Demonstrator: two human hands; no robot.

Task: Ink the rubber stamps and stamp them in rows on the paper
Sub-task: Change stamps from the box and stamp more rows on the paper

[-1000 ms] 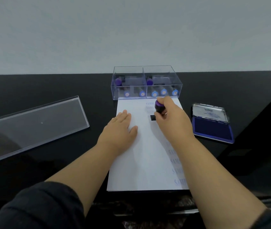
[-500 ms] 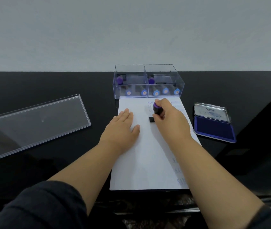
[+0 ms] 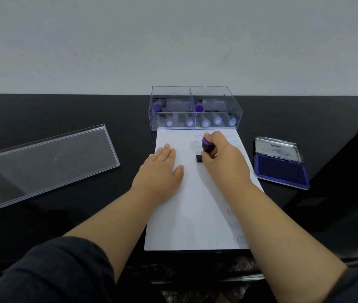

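Your glossy black tabletop [image 3: 49,110] runs back to a pale wall; its far right corner is rounded, and the broadest open stretch lies at far left, behind the clear plastic lid [image 3: 44,167]. That flat rectangular lid lies rim-up at your left, well apart from everything else, its near corner reaching toward the table's front edge.

The white sheet of paper [image 3: 195,215] lies lengthwise in front of you, its far edge touching the clear two-compartment plastic box [image 3: 195,99] and its near edge at the table's front. Bare paper fills the left and middle; faint blue prints beginning "SAM" sit near the top and down the right margin, partly hidden by your arm.

Inside the box, blue-capped stamps [image 3: 217,121] lie along the front wall in both compartments; their cap marks are too small to read.

The blue ink pad in its opened metal tin [image 3: 280,171] sits just right of the paper. The lid's brand lettering is too blurred to read for certain.

Your left hand [image 3: 160,171] lies flat on the paper, fingers straight and together. Your right hand [image 3: 224,158] curls round the black, purple-topped rubber stamp [image 3: 206,147], whose base meets the paper's upper middle.
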